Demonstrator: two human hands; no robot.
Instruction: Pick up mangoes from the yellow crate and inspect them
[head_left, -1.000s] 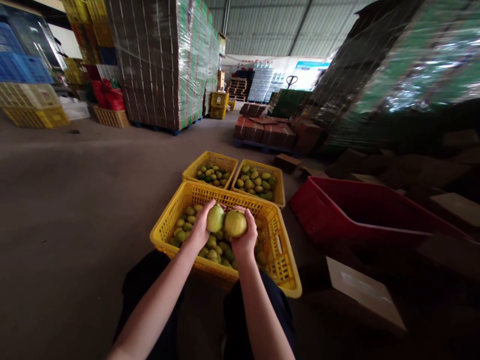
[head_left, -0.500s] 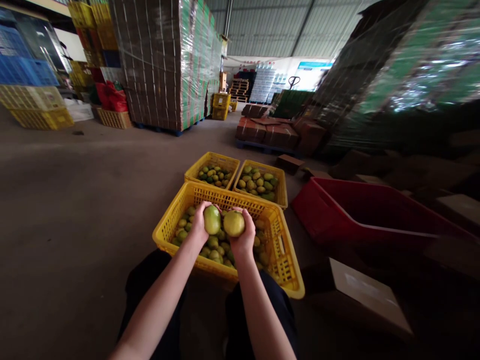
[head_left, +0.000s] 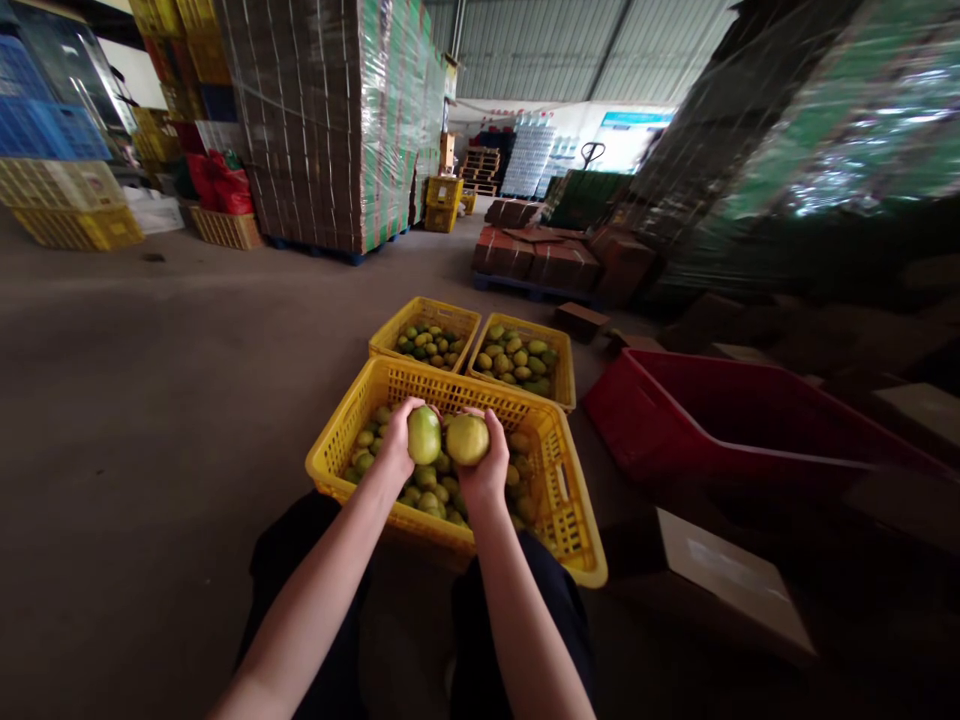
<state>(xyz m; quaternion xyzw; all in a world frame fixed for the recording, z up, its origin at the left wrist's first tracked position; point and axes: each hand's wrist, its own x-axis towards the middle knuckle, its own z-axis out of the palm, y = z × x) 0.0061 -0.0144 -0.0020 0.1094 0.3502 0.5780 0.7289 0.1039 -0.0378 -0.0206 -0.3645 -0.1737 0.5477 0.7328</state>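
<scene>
My left hand (head_left: 400, 440) is wrapped round a smooth, oval green fruit (head_left: 424, 436). A rounder, yellow-green fruit (head_left: 467, 440) sits in my right hand (head_left: 487, 464), its thumb along the outer side. Both are held side by side above a large yellow plastic crate (head_left: 576, 530) in front of my knees. Inside that crate lies a layer of similar green and yellowish fruits (head_left: 429, 492), partly covered by my hands and forearms. What exact kind of fruit this is, I cannot tell.
Behind the large crate stand two smaller yellow crates of fruit, a left one (head_left: 382, 335) and a right one (head_left: 564, 380). To the right are a red bin (head_left: 637, 420) and a cardboard box (head_left: 727, 575). Wrapped pallet stacks (head_left: 300, 130) rise farther back.
Both hands keep hold of their fruits, nearly in the same place. The view has shifted very slightly; no fruit has been put down or picked up.
</scene>
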